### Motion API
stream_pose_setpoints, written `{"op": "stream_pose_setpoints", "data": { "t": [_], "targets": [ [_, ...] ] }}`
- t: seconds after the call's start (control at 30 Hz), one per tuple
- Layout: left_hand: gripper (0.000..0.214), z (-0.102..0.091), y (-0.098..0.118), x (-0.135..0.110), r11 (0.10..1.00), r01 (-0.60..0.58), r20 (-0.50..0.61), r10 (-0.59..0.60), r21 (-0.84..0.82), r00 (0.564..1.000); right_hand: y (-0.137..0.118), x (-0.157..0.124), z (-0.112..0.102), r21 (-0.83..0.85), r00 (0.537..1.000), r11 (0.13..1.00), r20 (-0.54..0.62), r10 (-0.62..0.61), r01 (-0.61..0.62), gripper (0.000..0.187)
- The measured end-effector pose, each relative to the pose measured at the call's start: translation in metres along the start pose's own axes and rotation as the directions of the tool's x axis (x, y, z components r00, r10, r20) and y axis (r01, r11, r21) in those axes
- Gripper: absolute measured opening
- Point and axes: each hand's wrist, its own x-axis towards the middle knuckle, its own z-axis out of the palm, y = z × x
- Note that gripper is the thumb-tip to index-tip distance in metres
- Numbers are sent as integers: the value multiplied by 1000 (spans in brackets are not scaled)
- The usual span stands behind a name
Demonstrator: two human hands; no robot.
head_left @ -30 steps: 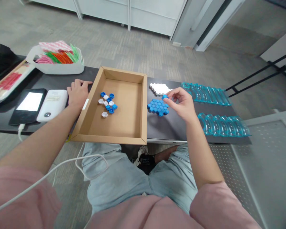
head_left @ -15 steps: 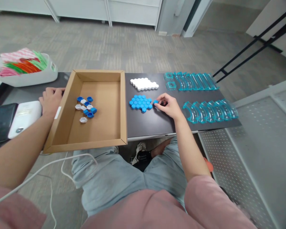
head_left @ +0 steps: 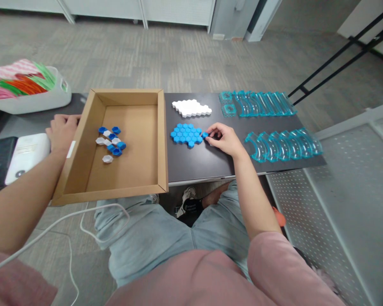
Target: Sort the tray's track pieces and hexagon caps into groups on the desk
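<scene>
Between thumb and fingertips, my right hand [head_left: 224, 138] pinches a small blue hexagonal piece [head_left: 204, 134]. That piece is at the right edge of a flat cluster of blue hexagonal pieces [head_left: 187, 134] on the dark table; whether it touches the cluster is hard to tell. Behind the blue cluster lies a similar cluster of white hexagonal pieces [head_left: 191, 108]. My left hand [head_left: 63, 131] rests on the table against the left outer wall of a cardboard box [head_left: 162, 140], fingers laid out and their tips partly hidden by the box. Several loose blue and white hexagonal pieces [head_left: 115, 151] lie inside the box.
Teal transparent curved pieces stand in a back row [head_left: 264, 104] and a front row [head_left: 284, 146] on the table's right. A white bin [head_left: 55, 91] of colourful strips is at far left, near a white device [head_left: 28, 155]. A white cable [head_left: 67, 217] crosses my lap.
My right hand has brought the blue piece slightly closer to the blue cluster's right edge. My left hand stays beside the box. The whole view has shifted a little.
</scene>
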Motion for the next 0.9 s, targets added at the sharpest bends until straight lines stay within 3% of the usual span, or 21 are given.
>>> {"op": "stream_pose_setpoints", "data": {
  "t": [0.9],
  "targets": [
    [75,5,-9,7,998,-48,-32,48,-26,998,1,1,0,-16,998,999,25,-50,50,18]
  ]
}}
